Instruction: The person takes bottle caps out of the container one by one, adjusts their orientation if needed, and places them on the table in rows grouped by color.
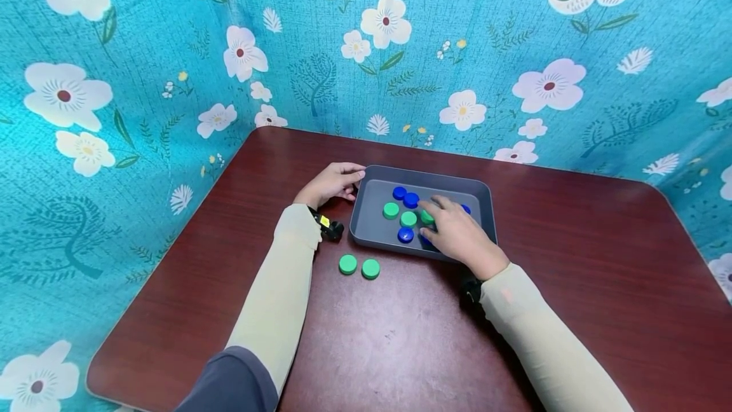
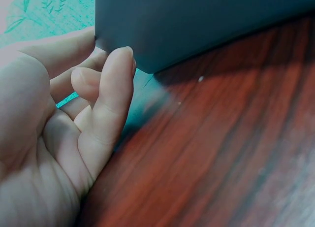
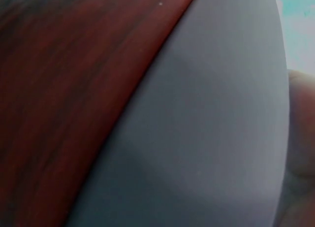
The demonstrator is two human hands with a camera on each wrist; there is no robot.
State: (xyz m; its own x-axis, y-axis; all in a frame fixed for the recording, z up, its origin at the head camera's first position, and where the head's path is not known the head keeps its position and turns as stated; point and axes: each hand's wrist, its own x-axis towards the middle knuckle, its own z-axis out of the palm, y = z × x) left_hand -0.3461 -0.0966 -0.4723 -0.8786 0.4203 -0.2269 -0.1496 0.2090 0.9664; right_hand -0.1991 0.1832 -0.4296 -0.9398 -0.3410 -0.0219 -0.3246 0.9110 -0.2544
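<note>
A dark grey rectangular tray (image 1: 374, 234) lies on the table with several round green and blue caps in it. My left hand (image 1: 333, 183) holds the tray's left rim near the far corner; its fingers meet the tray wall (image 2: 147, 30) in the left wrist view. My right hand (image 1: 457, 231) reaches over the right part of the tray, fingers spread above a green cap (image 1: 426, 217) and a partly covered blue cap (image 1: 425, 240). No cap shows gripped in it. The right wrist view has mostly the tray's outer wall (image 3: 211, 104), with part of the hand behind it.
Two green caps, a left one (image 1: 347, 264) and a right one (image 1: 370, 268), sit on the brown wooden table (image 1: 389, 336) in front of the tray. A blue flowered curtain (image 1: 320, 30) hangs behind the table and along its left side.
</note>
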